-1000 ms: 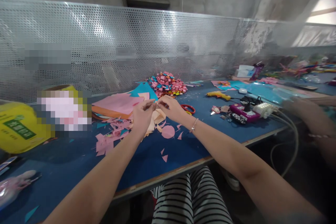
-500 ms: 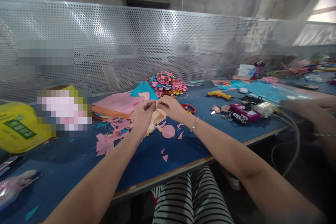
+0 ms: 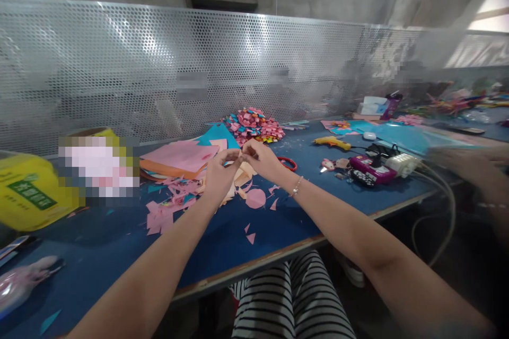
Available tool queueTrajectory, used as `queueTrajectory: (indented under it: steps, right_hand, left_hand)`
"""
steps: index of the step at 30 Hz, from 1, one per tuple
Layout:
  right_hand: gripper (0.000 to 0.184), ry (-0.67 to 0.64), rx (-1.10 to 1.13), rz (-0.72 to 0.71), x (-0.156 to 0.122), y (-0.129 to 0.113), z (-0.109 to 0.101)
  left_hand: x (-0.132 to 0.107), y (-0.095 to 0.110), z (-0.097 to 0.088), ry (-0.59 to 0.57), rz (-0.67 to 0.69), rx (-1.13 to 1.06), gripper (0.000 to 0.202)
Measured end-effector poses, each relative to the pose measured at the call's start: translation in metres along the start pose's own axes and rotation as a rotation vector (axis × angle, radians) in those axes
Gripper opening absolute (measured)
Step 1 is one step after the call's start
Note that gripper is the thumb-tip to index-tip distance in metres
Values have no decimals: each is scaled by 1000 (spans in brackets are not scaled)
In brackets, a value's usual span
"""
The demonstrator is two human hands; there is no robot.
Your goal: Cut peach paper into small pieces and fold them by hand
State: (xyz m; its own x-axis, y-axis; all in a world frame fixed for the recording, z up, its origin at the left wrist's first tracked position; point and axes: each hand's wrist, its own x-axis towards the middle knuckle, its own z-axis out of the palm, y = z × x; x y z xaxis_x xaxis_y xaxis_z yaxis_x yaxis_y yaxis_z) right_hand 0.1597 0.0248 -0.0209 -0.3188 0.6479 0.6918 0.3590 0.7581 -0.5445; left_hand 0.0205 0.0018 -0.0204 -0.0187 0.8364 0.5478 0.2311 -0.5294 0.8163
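Note:
My left hand (image 3: pixel 222 169) and my right hand (image 3: pixel 260 159) meet fingertip to fingertip above the blue table (image 3: pixel 222 259). Both are closed in a pinch around something small, mostly hidden by the fingers. Below them lie peach paper pieces (image 3: pixel 242 175) and a round pink paper disc (image 3: pixel 255 198). Pink paper scraps (image 3: pixel 161 217) spread to the left of my left hand. Behind it is a stack of pink sheets (image 3: pixel 175 154) over orange ones. Red-handled scissors (image 3: pixel 288 163) lie just beyond my right wrist, partly covered by it.
A heap of folded coloured paper bits (image 3: pixel 254 126) sits against the perforated metal screen (image 3: pixel 222 53). To the right are a yellow glue gun (image 3: pixel 332 142) and a purple power strip (image 3: pixel 371 168) with cables. A yellow bag (image 3: pixel 35 190) stands left. Another person's arm (image 3: pixel 465 167) blurs at far right.
My fingertips have shifted slightly right and drawn closer together, and the right hand's fingers have curled more. The paper and tools on the table stay in place.

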Motion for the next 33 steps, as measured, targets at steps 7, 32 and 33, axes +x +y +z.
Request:
queueTrajectory:
  steps: [7,32,33]
  right_hand:
    - [11,38,86,74,0,1,0]
    - [14,141,455,245,3,6,4]
    - [13,147,456,234,3,6,4]
  left_hand:
    - [3,-6,-2,-22,-42,-4,20]
    - [0,-5,0,-37,-128,-250,21]
    - [-1,-4,0,-35,-129,-252,21]
